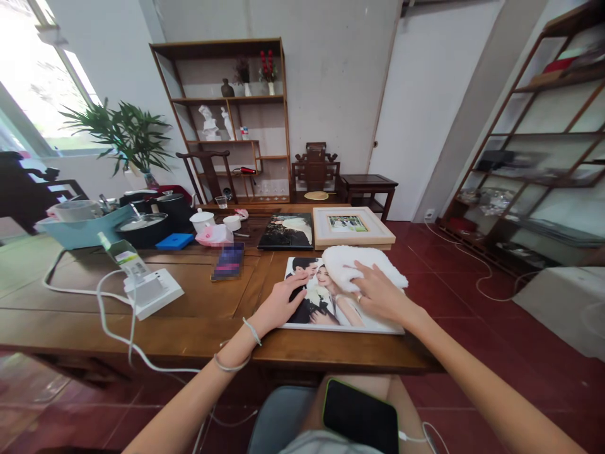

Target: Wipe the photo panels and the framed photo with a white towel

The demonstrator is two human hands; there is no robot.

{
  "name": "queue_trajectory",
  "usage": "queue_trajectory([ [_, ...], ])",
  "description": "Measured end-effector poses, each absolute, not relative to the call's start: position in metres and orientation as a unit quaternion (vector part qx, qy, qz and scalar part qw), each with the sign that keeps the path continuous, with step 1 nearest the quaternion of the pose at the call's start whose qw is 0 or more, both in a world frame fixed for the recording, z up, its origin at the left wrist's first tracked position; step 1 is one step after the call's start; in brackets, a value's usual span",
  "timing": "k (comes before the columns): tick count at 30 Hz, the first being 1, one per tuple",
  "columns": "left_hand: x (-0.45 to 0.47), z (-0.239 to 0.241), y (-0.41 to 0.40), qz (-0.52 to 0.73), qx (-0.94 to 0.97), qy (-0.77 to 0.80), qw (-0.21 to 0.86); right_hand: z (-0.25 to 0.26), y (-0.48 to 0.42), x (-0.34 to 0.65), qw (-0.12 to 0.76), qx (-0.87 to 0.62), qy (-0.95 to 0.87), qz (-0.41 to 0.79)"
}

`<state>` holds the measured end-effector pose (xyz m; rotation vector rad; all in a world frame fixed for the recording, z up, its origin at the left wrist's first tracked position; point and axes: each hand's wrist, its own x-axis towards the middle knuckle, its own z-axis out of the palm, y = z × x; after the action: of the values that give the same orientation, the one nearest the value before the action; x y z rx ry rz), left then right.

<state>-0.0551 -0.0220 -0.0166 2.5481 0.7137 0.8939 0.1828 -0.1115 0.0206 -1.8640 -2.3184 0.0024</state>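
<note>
A wedding photo panel (326,302) with white edges lies flat near the front edge of the wooden table. My left hand (282,301) rests on its left side, palm down, fingers stretched out and holding nothing. On the panel's upper right is a fluffy white cloth (378,261), part of it reaching past the panel's right edge. My right hand (380,291) presses on this cloth, with the index finger extended and the other fingers bent into it. The fingertips are partly hidden in the pile.
Behind the panel lie a dark photo panel (286,231) and a pale framed picture (354,227). To the left are a phone (228,261), a white box (155,293), a blue box (174,241), a pot (142,230) and white cables. A black phone (362,413) lies on my lap.
</note>
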Motion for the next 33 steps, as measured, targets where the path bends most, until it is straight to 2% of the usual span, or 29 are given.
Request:
queue_trajectory([
  [9, -0.053, -0.017, -0.021, 0.312, 0.902, 0.249, 0.165, 0.017, -0.180, 0.135, 0.088, -0.596, -0.797, 0.045],
  [22, -0.055, -0.018, -0.022, 0.302, 0.899, 0.268, 0.168, 0.023, -0.078, 0.153, 0.085, -0.632, -0.770, 0.021],
  [33, -0.054, -0.015, -0.023, 0.313, 0.897, 0.254, 0.181, 0.013, -0.180, 0.119, 0.078, -0.613, -0.786, 0.016],
])
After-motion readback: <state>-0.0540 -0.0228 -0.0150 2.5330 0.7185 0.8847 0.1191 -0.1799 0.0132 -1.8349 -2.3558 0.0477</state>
